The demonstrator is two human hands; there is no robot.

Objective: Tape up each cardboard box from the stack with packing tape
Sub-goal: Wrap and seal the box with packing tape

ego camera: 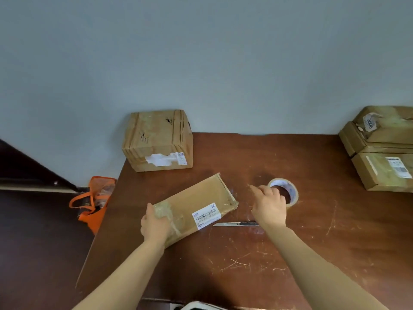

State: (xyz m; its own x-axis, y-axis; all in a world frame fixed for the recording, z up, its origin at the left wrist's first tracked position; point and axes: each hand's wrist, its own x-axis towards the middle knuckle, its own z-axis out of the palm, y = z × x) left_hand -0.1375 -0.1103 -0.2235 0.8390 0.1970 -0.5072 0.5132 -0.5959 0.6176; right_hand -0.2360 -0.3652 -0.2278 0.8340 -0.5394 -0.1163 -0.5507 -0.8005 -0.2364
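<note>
Nearest, the left hand (155, 224) clamps the taped end of the flat box (201, 198), likely steadying it on the scratched tabletop (223, 276). A cutter (237, 224) lies just beside it. The right hand (269, 205) curls over the tape roll (290, 195); whether it grips is unclear. A taped box (157, 139) sits at the far-left corner and the stack (380, 148) on the right edge, against a grey wall (201, 52).

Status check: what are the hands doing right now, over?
Left hand grips flat box. Right hand at tape roll, hold unclear. Knife beside box, nothing blocking.
</note>
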